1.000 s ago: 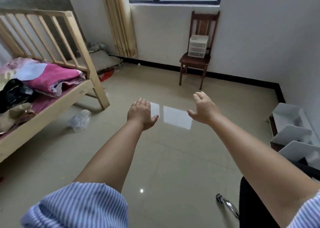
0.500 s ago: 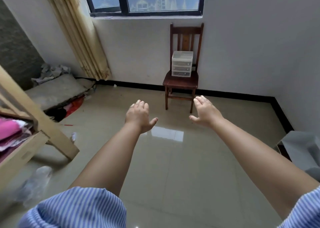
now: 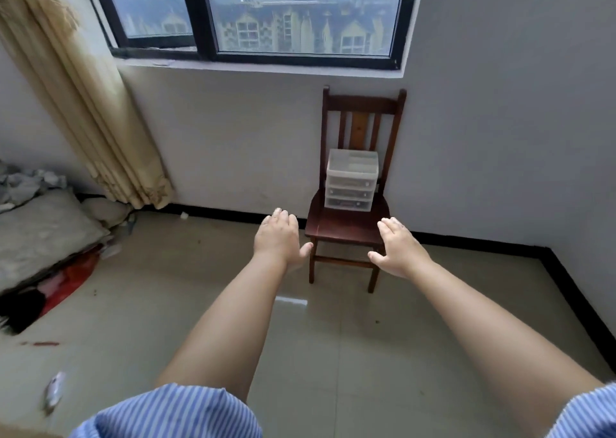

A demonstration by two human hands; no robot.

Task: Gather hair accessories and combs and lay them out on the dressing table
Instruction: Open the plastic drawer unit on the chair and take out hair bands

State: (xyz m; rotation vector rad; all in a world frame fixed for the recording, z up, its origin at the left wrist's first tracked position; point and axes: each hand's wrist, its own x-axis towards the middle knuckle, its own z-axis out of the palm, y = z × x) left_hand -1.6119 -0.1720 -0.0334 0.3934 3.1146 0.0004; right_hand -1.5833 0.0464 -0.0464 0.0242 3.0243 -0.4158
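Note:
A small clear plastic drawer box [image 3: 350, 180] with three drawers stands on the seat of a dark wooden chair [image 3: 346, 227] against the far wall under the window. Something dark shows through the drawer fronts; I cannot tell what it is. My left hand [image 3: 278, 237] and my right hand [image 3: 398, 247] are stretched out in front of me, palms down, fingers apart and holding nothing. Both hover short of the chair, one on each side of its seat front. No combs or hair accessories lie in the open.
A beige curtain [image 3: 96, 111] hangs at the left of the window [image 3: 253, 14]. Grey bedding [image 3: 43, 234] and a red bag [image 3: 73, 277] lie on the floor at the left. A small wrapper [image 3: 55, 387] lies on the tiled floor near me.
The view has swung right and up, away from the wooden bed, and the chair with the drawer box has come much closer. Both hands stay outstretched and empty.

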